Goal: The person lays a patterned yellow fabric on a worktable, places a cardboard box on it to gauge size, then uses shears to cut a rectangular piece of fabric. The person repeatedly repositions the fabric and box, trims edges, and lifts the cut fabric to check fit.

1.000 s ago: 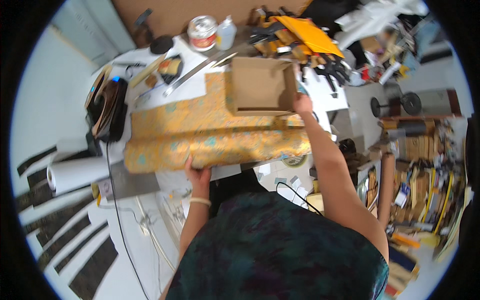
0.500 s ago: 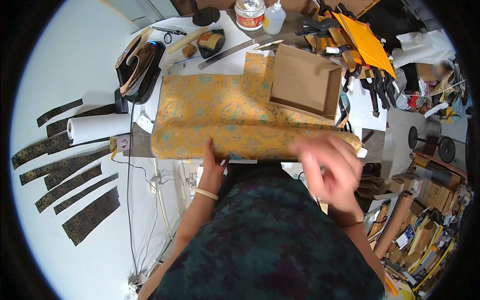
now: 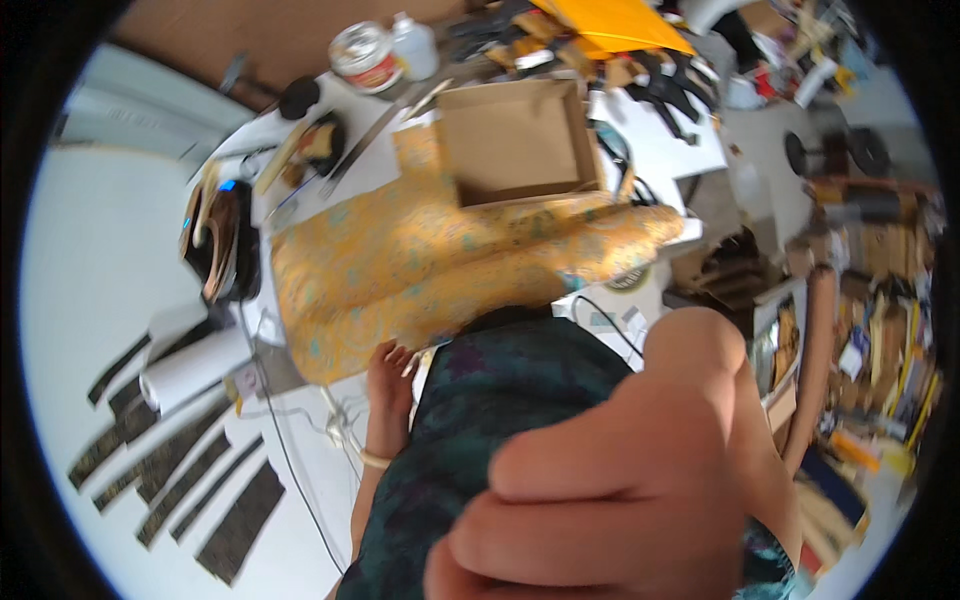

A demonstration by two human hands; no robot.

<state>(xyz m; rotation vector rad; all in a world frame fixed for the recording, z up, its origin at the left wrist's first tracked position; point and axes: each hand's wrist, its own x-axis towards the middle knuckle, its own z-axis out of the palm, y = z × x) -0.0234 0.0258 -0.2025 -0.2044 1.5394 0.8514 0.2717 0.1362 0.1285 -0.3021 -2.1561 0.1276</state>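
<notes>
At the left of the white table (image 3: 300, 130), dark strips (image 3: 170, 470) and a white paper roll (image 3: 195, 368) lie well apart from the work. The left hand (image 3: 390, 375) holds the near edge of the yellow patterned fabric (image 3: 440, 265), fingers closed on it; the cloth's long axis runs left to right, with a shallow cardboard box (image 3: 515, 140) on its far side. The right hand (image 3: 620, 490), fingers curled and holding nothing visible, is raised close to the camera, well away from the fabric, so the left is nearer.
</notes>
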